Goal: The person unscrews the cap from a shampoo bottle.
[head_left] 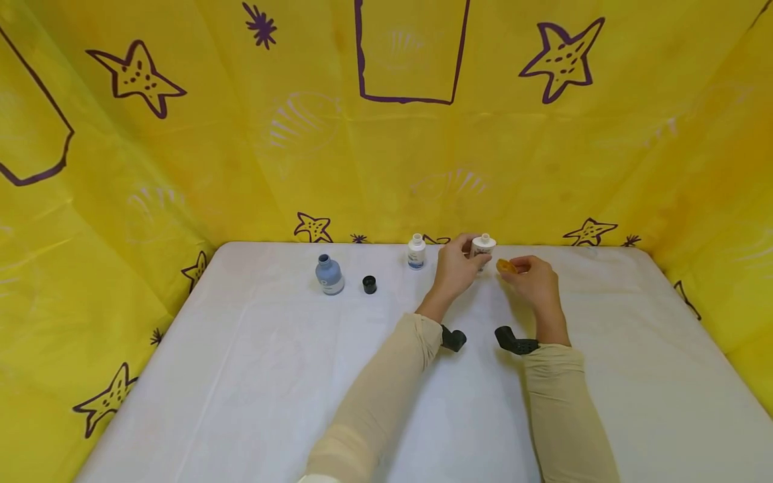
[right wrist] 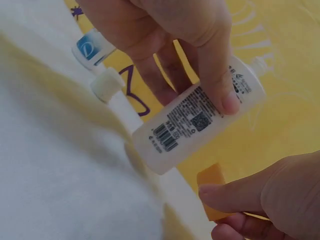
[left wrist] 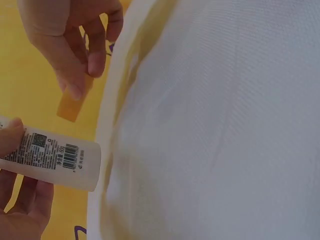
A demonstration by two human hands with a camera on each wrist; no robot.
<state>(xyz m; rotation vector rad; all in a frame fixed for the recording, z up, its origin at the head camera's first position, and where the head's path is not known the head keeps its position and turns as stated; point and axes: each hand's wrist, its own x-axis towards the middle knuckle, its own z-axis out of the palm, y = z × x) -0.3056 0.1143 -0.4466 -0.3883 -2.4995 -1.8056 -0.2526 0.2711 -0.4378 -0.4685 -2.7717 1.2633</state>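
My left hand grips a white bottle around its body, with printed text and a barcode facing the wrist cameras. The bottle's narrow neck is uncapped in the head view. Just to the right, my right hand pinches a small orange cap between thumb and fingers. Cap and bottle are apart. Behind the left hand stands a second white bottle with a blue-marked label and an open neck. A white cap lies near it in the right wrist view.
Further left on the white-covered table stand a blue bottle with an open neck and a black cap. A yellow patterned curtain rises right behind the table's back edge.
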